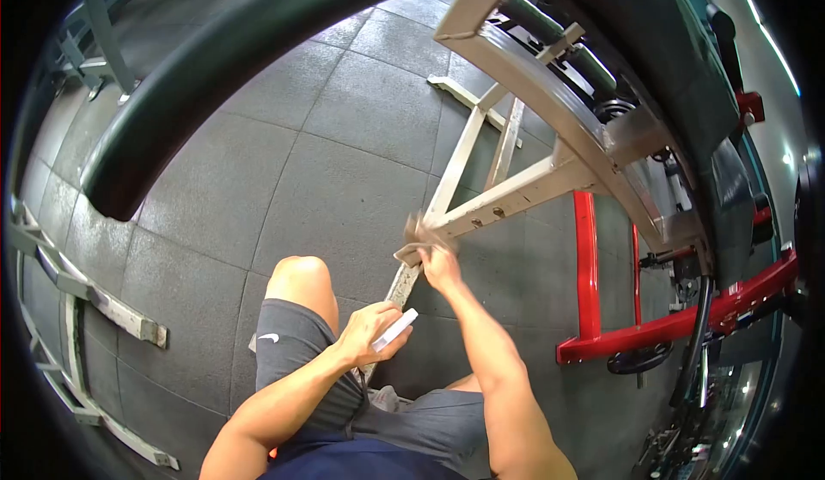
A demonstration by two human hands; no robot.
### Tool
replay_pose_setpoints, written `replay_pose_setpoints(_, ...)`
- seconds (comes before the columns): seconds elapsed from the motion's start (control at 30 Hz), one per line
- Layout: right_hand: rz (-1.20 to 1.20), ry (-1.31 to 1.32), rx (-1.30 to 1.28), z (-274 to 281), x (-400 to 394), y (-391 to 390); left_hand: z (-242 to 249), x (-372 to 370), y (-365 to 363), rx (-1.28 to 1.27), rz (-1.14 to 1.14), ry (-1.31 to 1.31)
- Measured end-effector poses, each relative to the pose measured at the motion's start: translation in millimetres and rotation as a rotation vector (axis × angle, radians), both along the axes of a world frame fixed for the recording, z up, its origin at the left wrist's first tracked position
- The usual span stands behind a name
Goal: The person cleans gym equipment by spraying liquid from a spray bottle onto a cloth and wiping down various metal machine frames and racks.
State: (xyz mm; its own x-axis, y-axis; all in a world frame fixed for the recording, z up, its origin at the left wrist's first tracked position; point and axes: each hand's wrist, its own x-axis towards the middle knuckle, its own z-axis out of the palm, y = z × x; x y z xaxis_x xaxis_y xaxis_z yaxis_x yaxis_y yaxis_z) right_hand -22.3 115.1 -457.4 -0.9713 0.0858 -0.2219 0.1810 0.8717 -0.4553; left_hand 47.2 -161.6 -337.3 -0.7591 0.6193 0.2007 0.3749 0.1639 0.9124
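My left hand (372, 334) is closed around a slim white object (395, 330), perhaps the head of a spray bottle; its lower part is hidden by my fingers. This hand is above the lower beam of the bench frame, beside my knee. My right hand (440, 267) reaches forward and is smeared by motion. Its fingers are closed on a greyish-tan cloth (411, 255), which lies against the cream metal frame (524, 189) of a gym bench, near a joint. Chipped paint shows on the lower beam (401, 285).
A long black pad (215, 67) arches across the upper left. Dark padding (679, 59) is at upper right. A red machine frame (587, 274) stands to the right, with a black weight plate (640, 360). White metal rack legs (120, 318) lie at left. Grey rubber tiles (335, 188) cover the floor.
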Motion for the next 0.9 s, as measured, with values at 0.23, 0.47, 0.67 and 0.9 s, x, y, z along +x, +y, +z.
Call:
replay_pose_setpoints(0.23,-0.992,0.879,-1.685,94.1,67.3,32.1,-3.2,-12.4,-2.2,-0.03,0.027,0.058)
replay_pose_setpoints(0.47,-0.927,1.322,-0.605,189.6,-91.7,57.6,-17.7,0.9,4.8,-0.079,-0.046,0.031)
replay_pose_setpoints(0.67,-1.108,0.956,-1.101,69.5,-69.4,53.3,-24.2,7.1,2.1,-0.13,-0.087,0.067)
replay_pose_setpoints(0.9,-0.744,1.454,-0.805,241.2,-2.9,10.4,-23.9,5.8,9.4,-0.164,-0.107,0.093)
